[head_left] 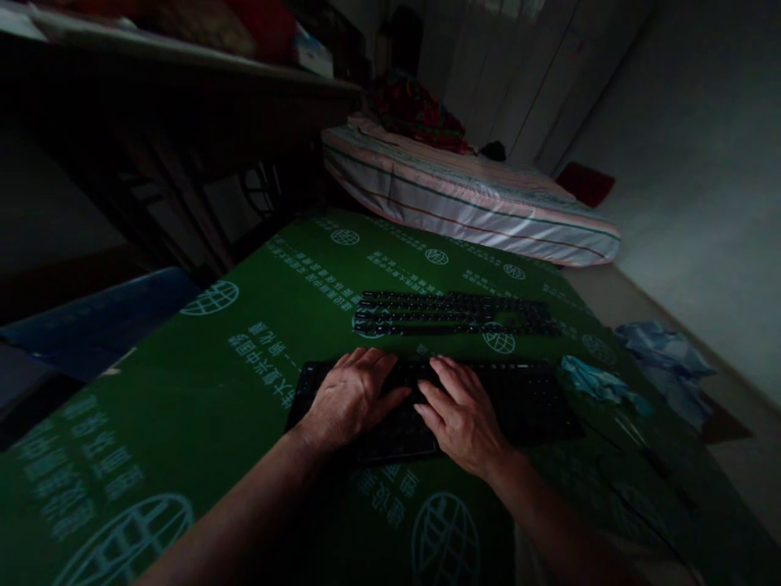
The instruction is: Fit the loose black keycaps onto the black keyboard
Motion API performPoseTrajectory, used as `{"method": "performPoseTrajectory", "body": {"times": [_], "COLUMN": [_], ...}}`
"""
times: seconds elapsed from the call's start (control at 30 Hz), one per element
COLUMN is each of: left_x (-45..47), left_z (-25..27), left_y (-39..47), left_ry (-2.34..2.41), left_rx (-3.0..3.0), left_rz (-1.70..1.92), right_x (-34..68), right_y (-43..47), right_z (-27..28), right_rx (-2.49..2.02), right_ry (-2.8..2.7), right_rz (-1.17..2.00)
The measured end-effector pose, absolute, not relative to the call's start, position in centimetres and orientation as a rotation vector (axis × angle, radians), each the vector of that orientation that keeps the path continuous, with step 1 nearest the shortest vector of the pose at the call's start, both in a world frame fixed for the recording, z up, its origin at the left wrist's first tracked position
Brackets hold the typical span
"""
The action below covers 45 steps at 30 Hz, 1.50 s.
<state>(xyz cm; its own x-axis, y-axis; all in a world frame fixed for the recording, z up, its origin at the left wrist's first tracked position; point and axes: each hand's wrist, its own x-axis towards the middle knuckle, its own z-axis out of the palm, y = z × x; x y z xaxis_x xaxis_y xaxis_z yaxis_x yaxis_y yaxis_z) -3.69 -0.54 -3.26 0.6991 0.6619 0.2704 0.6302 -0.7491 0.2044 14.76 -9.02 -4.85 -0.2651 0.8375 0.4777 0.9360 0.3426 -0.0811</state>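
A black keyboard (530, 399) lies on the green printed board, and both of my hands rest on it. My left hand (357, 387) lies over its left part, fingers stretched forward and thumb pointing right. Near the keyboard's middle, my right hand (464, 407) has its fingers apart, with the fingertips down on the keys area. Whether a small piece sits under the fingertips is too dark to see. Behind the keyboard, black loose keycaps (421, 313) are laid out in rows, with a gap toward the right.
The green board (256, 431) carries white globe prints and lettering. At the right lie a crumpled blue cloth (601, 381), a thin tool (640, 439) and a dark cable (634, 509). Beyond stands a bed (476, 199); a dark table (201, 61) is at the left.
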Motion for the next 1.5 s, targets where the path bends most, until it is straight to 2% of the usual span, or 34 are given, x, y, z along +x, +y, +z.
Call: {"method": "performPoseTrajectory", "body": {"times": [0.57,1.07,1.27,1.5], "left_x": [-2.0,-2.6,-2.5,-2.5], "left_z": [-1.4,-4.0,-3.8,-3.8], "left_y": [-0.8,-0.5,-0.7,-0.8], "left_ry": [1.256,1.075,1.081,1.094], "left_rx": [2.818,2.810,2.769,2.767], "left_rz": [0.221,0.671,0.706,0.742], "right_x": [14.6,16.2,21.2,25.9], "right_y": [-8.7,-8.2,-1.6,8.6], "right_z": [-5.3,-4.5,-1.9,-1.4], "right_rx": [-1.503,-1.450,-1.587,-1.948], "right_ry": [-2.031,-1.838,-1.779,-1.999], "right_rz": [-0.322,-0.262,-0.108,0.083]}}
